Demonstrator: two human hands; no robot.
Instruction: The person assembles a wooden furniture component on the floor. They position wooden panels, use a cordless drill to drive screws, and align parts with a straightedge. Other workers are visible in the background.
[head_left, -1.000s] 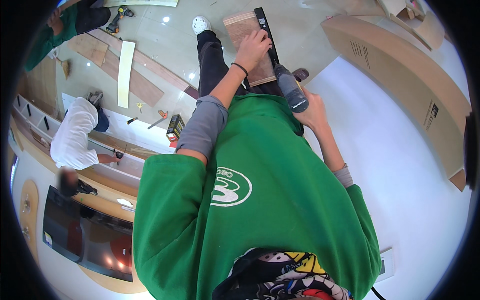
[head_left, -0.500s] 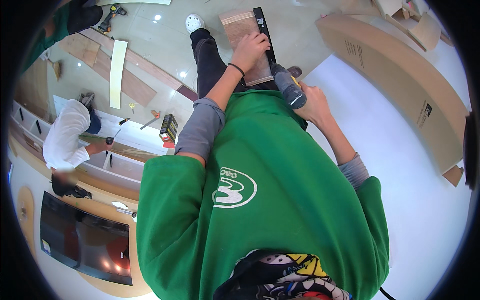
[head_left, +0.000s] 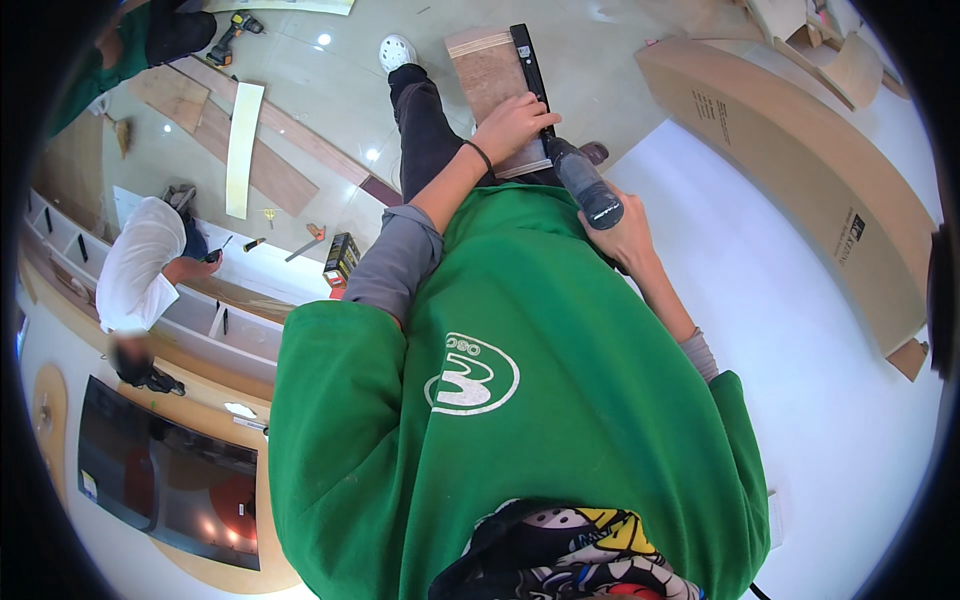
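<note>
A wooden board (head_left: 490,75) with pale layered edges stands against my lap, at the top middle. Along its right edge lies a long black drawer slide (head_left: 527,62). My left hand (head_left: 512,124) is closed over the slide's lower part, fingertips pressed together on it; whether they also pinch a screw is too small to tell. In my right hand (head_left: 618,232) is a dark cordless drill (head_left: 588,187), fingers wrapped round its grip. Its front end points up and left, close to my left fingertips. The drill's tip is hidden by the fingers.
A long cardboard-covered curved panel (head_left: 790,190) lies at right. On the left floor are wood strips (head_left: 240,150), another drill (head_left: 233,38), a handsaw (head_left: 308,243) and a box (head_left: 341,258). A person in white (head_left: 140,260) works at a shelf unit (head_left: 240,325).
My left hand has slid down the drawer slide toward the drill's front end, and its fingers have drawn together. The drill has turned slightly in my right hand.
</note>
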